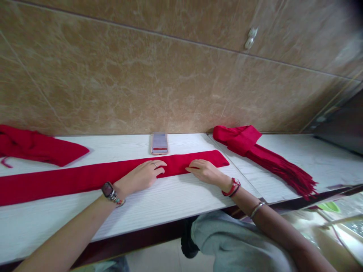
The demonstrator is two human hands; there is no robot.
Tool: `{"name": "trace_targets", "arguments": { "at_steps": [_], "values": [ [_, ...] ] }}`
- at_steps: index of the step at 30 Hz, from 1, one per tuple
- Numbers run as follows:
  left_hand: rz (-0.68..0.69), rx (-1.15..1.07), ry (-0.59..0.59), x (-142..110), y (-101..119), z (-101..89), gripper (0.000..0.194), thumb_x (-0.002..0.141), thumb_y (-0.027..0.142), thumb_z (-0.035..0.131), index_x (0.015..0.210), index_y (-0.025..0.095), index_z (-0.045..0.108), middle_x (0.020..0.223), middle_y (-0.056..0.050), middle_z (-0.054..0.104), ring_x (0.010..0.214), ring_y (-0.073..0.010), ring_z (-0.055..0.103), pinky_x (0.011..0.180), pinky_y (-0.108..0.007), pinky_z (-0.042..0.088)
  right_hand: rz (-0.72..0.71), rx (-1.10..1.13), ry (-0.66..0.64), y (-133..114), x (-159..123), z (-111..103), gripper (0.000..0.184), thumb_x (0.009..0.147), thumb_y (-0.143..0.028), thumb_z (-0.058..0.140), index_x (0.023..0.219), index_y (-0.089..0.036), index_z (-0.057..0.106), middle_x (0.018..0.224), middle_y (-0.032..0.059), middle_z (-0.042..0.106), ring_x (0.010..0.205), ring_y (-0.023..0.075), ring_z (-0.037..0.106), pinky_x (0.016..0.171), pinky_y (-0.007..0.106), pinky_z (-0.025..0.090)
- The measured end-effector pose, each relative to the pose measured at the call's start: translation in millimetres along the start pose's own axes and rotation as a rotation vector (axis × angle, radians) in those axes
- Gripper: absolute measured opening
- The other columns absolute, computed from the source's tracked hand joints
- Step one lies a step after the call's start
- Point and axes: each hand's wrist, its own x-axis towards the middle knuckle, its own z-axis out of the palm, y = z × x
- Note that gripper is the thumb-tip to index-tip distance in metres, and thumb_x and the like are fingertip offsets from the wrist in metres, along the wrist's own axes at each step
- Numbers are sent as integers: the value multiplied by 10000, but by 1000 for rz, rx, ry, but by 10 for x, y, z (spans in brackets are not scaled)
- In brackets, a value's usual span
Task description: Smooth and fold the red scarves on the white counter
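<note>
Closest in, grey fabric (227,234) is glimpsed below the front of the white table (181,200); then straight to the action! Across the tabletop the red cloth strip (82,178) is laid lengthwise, run out of view at the left. It is touched by the left hand (143,174), fingers loosely bent, and by the right hand (204,170), thumb and fingertips drawn close together. Whether fabric is pinched by either cannot be told. Here light, even pressure seems called for: long edges best kept straight, creases eased outward, never dragged. Just beyond, a phone (160,142) is set, and should be kept clear of. Bunched red cloth (36,145) is left alongside, while a fringed scarf (241,141) is stretched back towards the tiled wall (170,75).
</note>
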Motion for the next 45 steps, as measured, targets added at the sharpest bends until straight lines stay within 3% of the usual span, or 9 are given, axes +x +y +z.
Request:
{"name": "trace_targets", "arguments": {
  "at_steps": [6, 11, 20, 27, 32, 38, 41, 45],
  "values": [
    [5, 147, 51, 115, 89, 97, 263, 824, 20, 463, 1025, 152, 571, 987, -49, 625, 886, -157, 583, 775, -274, 463, 13, -90, 60, -2, 57, -5, 255, 916, -208, 392, 857, -146, 631, 727, 46, 609, 683, 145, 534, 611, 269, 399],
    [13, 268, 101, 136, 108, 112, 211, 827, 31, 480, 975, 140, 584, 866, -50, 600, 803, -164, 566, 691, -267, 470, 15, -173, 76, -30, 66, -29, 266, 919, -165, 373, 784, -149, 602, 696, 35, 565, 665, 144, 482, 612, 275, 355],
    [38, 239, 63, 144, 110, 130, 197, 834, 36, 481, 950, 149, 592, 852, -46, 537, 827, -164, 517, 752, -287, 454, -34, -217, 26, -50, 77, 3, 294, 918, -163, 369, 679, -162, 540, 664, 18, 505, 636, 141, 425, 611, 278, 314],
    [16, 279, 159, 153, 78, 109, 214, 858, 51, 444, 965, 143, 605, 828, -48, 531, 807, -164, 503, 759, -304, 440, 14, -216, 48, -40, 74, 0, 276, 918, -157, 355, 731, -159, 558, 712, 37, 515, 684, 158, 422, 627, 284, 316],
    [44, 260, 38, 189, 90, 90, 238, 841, 49, 480, 993, 170, 617, 872, -51, 546, 858, -175, 508, 778, -305, 433, -16, -181, -9, -40, 74, 23, 269, 912, -169, 381, 704, -156, 551, 709, 36, 513, 674, 154, 424, 630, 274, 335],
    [-27, 137, -68, 132, 81, 47, 432, 828, 1, 446, 1166, 245, 559, 930, -40, 558, 886, -160, 520, 806, -295, 418, 15, -65, -7, -22, 40, 38, 251, 901, -146, 390, 762, -154, 599, 765, 47, 548, 700, 147, 465, 648, 256, 376],
    [-47, 51, -60, 126, 99, -2, 389, 844, 48, 432, 1150, 242, 572, 1061, -50, 556, 992, -167, 507, 884, -315, 389, 21, -7, 4, -13, 27, 31, 224, 884, -130, 414, 820, -147, 628, 800, 63, 572, 725, 151, 494, 667, 262, 402],
    [-14, -50, -19, 285, 200, -35, 289, 912, 184, 361, 1079, 198, 596, 1326, -52, 444, 1233, -178, 363, 1028, -346, 273, 55, 87, -4, -20, 44, -3, 208, 846, -95, 450, 876, -139, 651, 848, 82, 602, 770, 161, 537, 696, 278, 441]
  ]
}}
